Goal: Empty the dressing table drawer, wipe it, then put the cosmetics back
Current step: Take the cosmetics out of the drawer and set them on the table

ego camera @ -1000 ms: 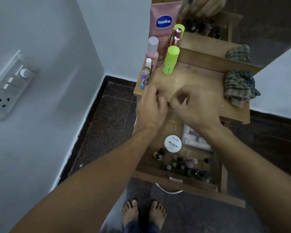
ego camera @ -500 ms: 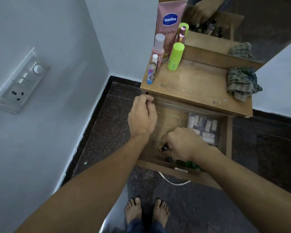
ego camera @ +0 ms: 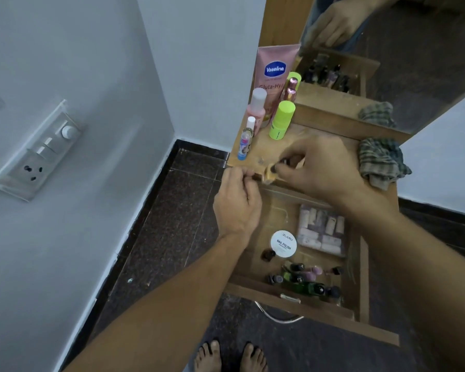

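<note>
Pinching bottle at tabletop edge

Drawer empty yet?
Not empty: the open drawer holds a white round tub, small nail polish bottles along its front and a clear packet of rolls.

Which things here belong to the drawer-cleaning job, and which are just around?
Job: open drawer, small bottle in the right hand, nail polish tub, loose bottles, checked cloth, Vaseline tube.
Just around: wall switchboard, mirror.
</note>
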`<action>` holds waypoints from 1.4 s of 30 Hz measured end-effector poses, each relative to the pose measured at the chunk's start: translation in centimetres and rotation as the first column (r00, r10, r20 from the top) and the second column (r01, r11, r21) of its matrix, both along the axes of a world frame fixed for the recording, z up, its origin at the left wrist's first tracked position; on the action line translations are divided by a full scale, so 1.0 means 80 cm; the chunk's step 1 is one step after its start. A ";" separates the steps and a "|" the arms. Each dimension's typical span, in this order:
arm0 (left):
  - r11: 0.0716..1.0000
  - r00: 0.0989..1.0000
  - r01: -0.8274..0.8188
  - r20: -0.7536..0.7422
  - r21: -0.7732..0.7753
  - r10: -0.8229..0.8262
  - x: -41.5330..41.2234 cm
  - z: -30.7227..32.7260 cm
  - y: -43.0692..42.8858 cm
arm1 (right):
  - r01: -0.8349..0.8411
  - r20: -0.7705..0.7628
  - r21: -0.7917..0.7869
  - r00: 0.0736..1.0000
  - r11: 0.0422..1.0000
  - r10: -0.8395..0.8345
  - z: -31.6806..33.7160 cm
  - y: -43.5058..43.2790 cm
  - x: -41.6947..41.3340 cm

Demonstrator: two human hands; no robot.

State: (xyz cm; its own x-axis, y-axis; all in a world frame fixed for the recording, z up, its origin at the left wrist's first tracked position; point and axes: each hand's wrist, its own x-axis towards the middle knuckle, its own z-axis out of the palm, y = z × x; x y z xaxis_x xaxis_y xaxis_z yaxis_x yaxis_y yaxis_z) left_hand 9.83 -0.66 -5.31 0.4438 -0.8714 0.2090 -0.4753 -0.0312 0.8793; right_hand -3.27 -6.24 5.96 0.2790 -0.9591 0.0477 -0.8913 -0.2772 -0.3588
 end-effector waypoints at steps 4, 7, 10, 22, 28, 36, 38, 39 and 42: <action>0.998 0.999 0.042 0.002 -0.047 -0.042 -0.013 -0.001 -0.010 | 0.054 0.015 -0.122 0.998 0.991 -0.053 0.013 -0.059 0.018; 0.994 0.996 0.086 0.006 -0.069 -0.086 -0.018 -0.008 -0.013 | 0.056 -0.015 -0.133 0.998 0.989 -0.059 0.007 -0.093 0.032; 0.989 0.992 0.122 0.030 -0.087 -0.120 -0.017 -0.016 -0.014 | 0.041 -0.025 -0.161 0.999 0.986 -0.046 -0.004 -0.117 0.040; 0.988 0.993 0.118 0.011 -0.100 -0.117 -0.030 -0.012 -0.040 | 0.009 -0.142 -0.186 0.989 0.983 -0.036 -0.025 -0.154 0.048; 0.995 0.996 0.086 0.021 -0.046 -0.085 -0.042 -0.003 -0.057 | 0.028 -0.166 -0.185 0.984 0.982 -0.059 -0.024 -0.153 0.051; 0.996 0.996 0.087 0.036 0.002 -0.087 -0.038 -0.015 -0.055 | 0.009 -0.251 -0.232 0.966 0.973 -0.068 -0.028 -0.153 0.046; 0.996 0.996 0.087 0.036 -0.004 -0.086 -0.038 -0.017 -0.053 | -0.010 -0.229 -0.231 0.973 0.973 -0.044 -0.029 -0.150 0.047; 0.996 0.995 0.090 0.034 -0.010 -0.089 -0.038 -0.017 -0.053 | -0.016 -0.212 -0.230 0.977 0.973 -0.034 -0.028 -0.148 0.046; 0.993 0.994 0.109 0.030 -0.042 -0.107 -0.036 -0.016 -0.052 | -0.006 -0.121 -0.281 0.992 0.960 -0.029 -0.018 -0.134 0.039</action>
State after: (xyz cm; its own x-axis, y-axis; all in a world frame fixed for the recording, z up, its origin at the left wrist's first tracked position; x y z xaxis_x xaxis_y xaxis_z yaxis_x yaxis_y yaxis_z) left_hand 6.94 -4.78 -6.59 0.3411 -0.9038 0.2584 -0.4982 0.0593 0.8651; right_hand -0.18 -16.99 4.53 0.2886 -0.9153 0.2809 -0.9273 -0.3402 -0.1558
